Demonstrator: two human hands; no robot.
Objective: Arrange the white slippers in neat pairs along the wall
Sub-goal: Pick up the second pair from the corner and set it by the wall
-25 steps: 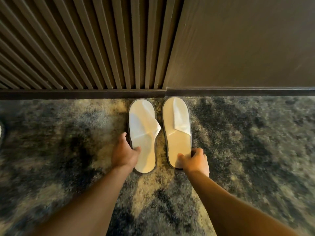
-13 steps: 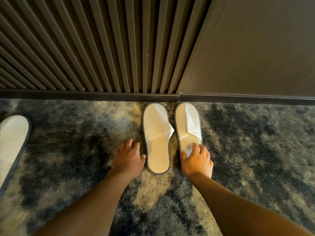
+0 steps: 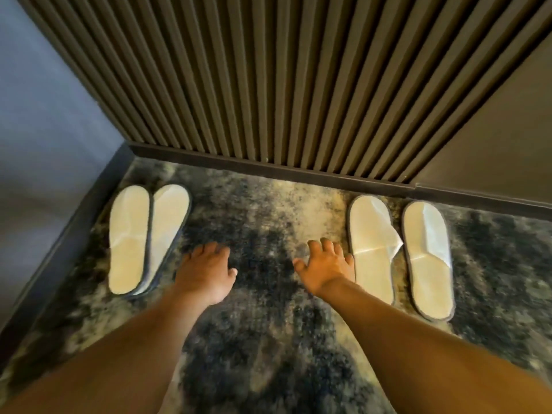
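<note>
The dark mottled carpet meets a slatted wall at twelve o'clock. One pair of slippers overlaps at nine o'clock; the other pair lies apart at three o'clock. The left hand and right hand are open and empty. The right fingers could push the nearest slipper crooked, I think.

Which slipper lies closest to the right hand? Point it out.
The left slipper of the right-hand pair, beside the right hand. Its partner lies farther right; the pair by the corner is beyond the left hand.
</note>
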